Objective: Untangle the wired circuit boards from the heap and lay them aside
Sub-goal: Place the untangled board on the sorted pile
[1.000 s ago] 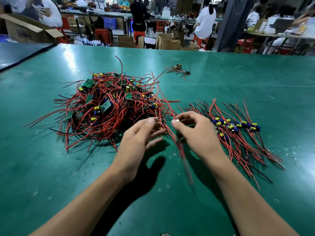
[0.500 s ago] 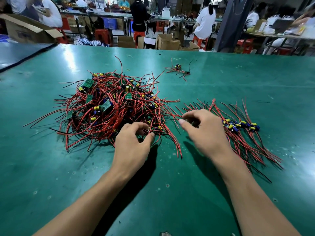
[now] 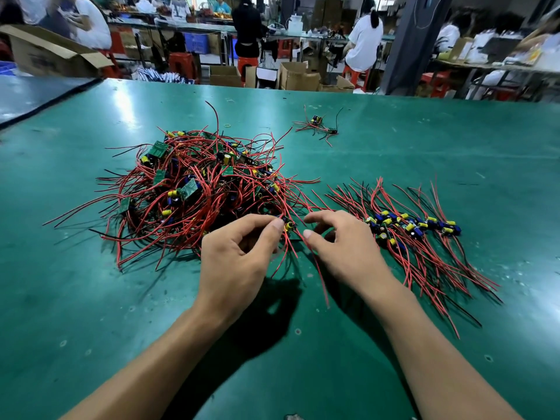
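Circuit board (image 3: 288, 226) pinched by left hand (image 3: 235, 257), right hand (image 3: 344, 248) beside, heap (image 3: 194, 189) behind

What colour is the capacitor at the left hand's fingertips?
The capacitor at the left hand fingertips is yellow; the head view shows it best.

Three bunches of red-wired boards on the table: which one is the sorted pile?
The fanned-out row of red-wired circuit boards on the right: its wires lie roughly parallel, unlike the big tangled heap and the small far clump.
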The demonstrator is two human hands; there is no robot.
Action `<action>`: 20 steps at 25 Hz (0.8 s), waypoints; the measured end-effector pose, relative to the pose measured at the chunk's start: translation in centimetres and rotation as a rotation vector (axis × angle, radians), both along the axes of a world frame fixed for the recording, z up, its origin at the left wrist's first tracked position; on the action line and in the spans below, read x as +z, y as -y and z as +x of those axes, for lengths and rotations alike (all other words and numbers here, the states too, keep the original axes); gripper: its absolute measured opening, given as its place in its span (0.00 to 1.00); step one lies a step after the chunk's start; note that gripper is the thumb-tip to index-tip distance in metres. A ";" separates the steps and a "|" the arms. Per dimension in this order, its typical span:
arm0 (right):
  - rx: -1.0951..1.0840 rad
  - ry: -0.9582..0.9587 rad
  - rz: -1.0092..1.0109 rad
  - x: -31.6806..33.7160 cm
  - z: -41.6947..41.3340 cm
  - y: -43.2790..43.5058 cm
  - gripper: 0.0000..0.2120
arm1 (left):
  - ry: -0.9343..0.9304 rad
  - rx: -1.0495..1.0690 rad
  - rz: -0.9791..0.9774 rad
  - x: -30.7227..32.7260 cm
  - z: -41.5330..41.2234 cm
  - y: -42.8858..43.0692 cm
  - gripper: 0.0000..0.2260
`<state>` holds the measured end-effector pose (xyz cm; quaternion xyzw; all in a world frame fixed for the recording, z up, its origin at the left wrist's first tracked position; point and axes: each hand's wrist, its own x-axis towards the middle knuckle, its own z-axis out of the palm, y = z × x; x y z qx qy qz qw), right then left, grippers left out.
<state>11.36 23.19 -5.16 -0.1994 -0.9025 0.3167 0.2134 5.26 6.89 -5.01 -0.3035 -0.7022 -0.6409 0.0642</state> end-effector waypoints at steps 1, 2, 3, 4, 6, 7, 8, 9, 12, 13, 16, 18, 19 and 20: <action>0.030 -0.021 -0.035 0.1 0.0 0.2 0.13 | 0.005 -0.044 -0.010 0.0 0.1 0.0 0.04; 0.066 -0.025 -0.078 0.2 0.1 0.3 0.15 | 0.008 -0.079 -0.036 -0.2 0.2 -0.1 0.05; 0.102 -0.004 -0.103 0.3 0.1 0.5 0.17 | 0.005 -0.096 -0.069 -0.3 0.2 -0.2 0.05; 0.129 0.036 -0.094 0.2 0.1 0.6 0.20 | -0.005 -0.092 -0.099 -0.6 0.1 -0.2 0.05; 0.141 0.125 -0.030 0.0 0.0 0.7 0.22 | -0.029 -0.057 -0.130 -0.9 -0.1 -0.2 0.03; 0.130 0.151 -0.013 0.0 0.0 0.6 0.21 | -0.032 -0.040 -0.127 -1.0 -0.3 -0.2 0.03; 0.114 0.161 -0.017 0.0 0.0 0.5 0.20 | -0.028 -0.030 -0.111 -1.0 -0.4 -0.2 0.05; 0.096 0.154 -0.039 0.0 0.0 0.4 0.18 | -0.015 -0.027 -0.079 -1.0 -0.4 -0.2 0.07; 0.033 0.069 -0.165 0.2 -0.1 0.2 0.11 | 0.136 -0.083 0.123 -0.5 -0.6 -0.2 0.17; 0.016 0.037 -0.206 0.3 -0.1 0.0 0.10 | 0.206 -0.117 0.181 -0.4 -0.6 -0.1 0.18; 0.013 -0.005 -0.359 0.6 0.0 -0.6 0.06 | 0.159 -0.188 0.076 -0.6 -0.4 -0.1 0.17; 0.032 -0.003 -0.482 0.7 0.0 -0.4 0.05 | -0.035 -0.199 -0.094 -0.9 0.0 -0.2 0.12; 0.049 -0.022 -0.562 0.8 0.0 -0.3 0.05 | -0.105 -0.191 -0.149 -1.2 0.1 -0.3 0.11; 0.074 -0.054 -0.667 0.9 0.0 -0.3 0.06 | -0.140 -0.178 -0.176 -1.4 0.0 -0.4 0.10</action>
